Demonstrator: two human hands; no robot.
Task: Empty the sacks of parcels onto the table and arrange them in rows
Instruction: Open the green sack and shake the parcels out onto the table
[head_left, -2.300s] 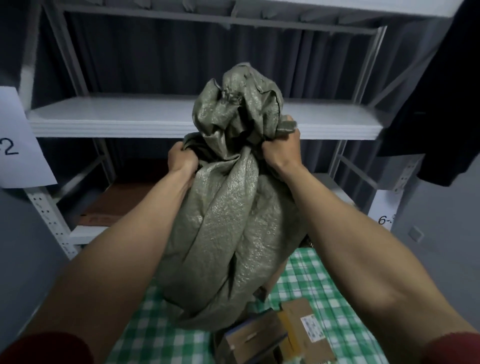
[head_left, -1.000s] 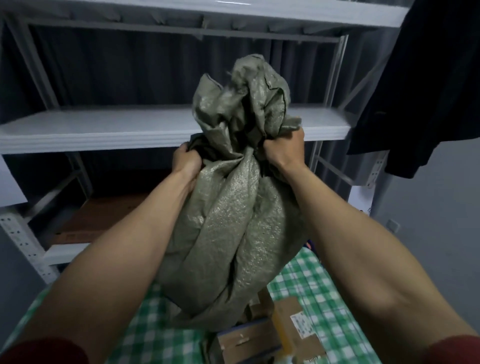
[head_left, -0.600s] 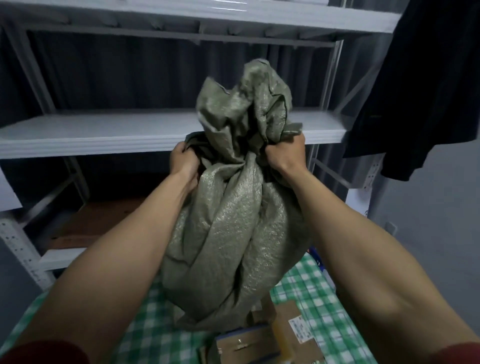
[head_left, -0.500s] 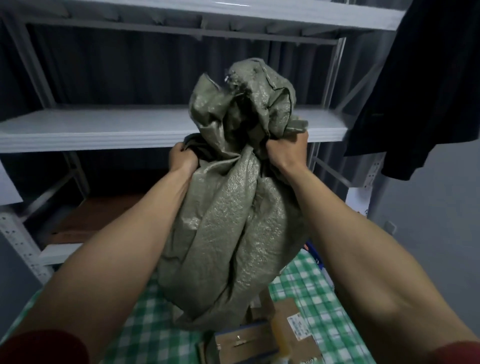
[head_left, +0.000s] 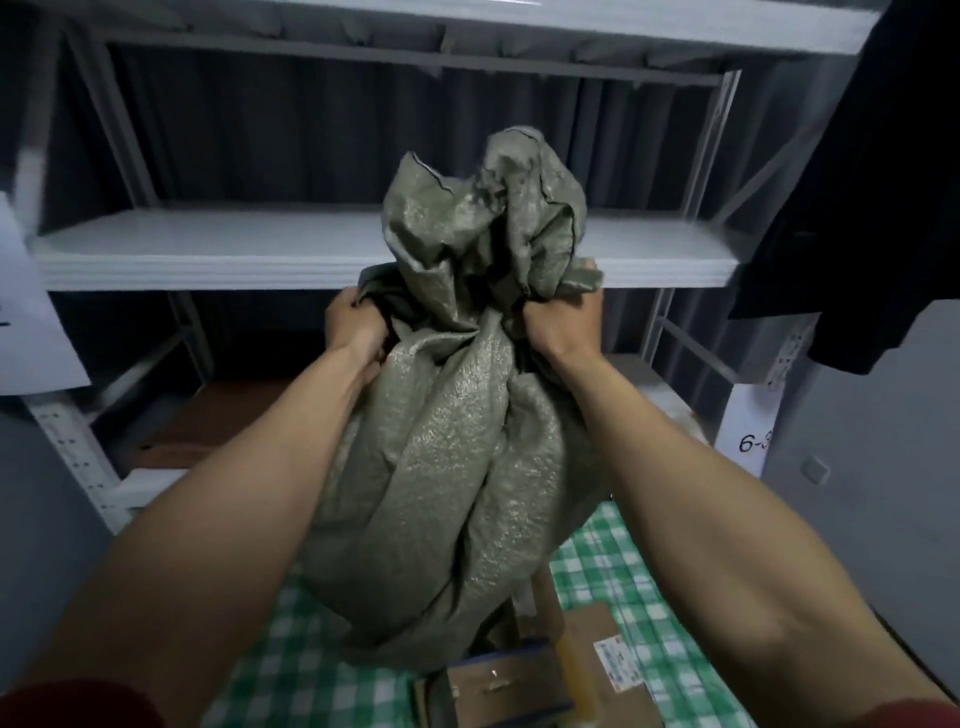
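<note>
Green woven sack (head_left: 447, 467) in left hand (head_left: 353, 327) and right hand (head_left: 563, 325), above cardboard parcels (head_left: 530, 680) on checked table (head_left: 613, 577).

Woven grey-green sack (head_left: 447, 467), held upended above the table (head_left: 623, 587), its bunched fabric crumpled at the top. Brown cardboard parcels (head_left: 540, 680) lie directly beneath it on the green-and-white checked cloth, near the table's front edge.

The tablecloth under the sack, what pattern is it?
Green and white check tablecloth, seen in the head view.
</note>
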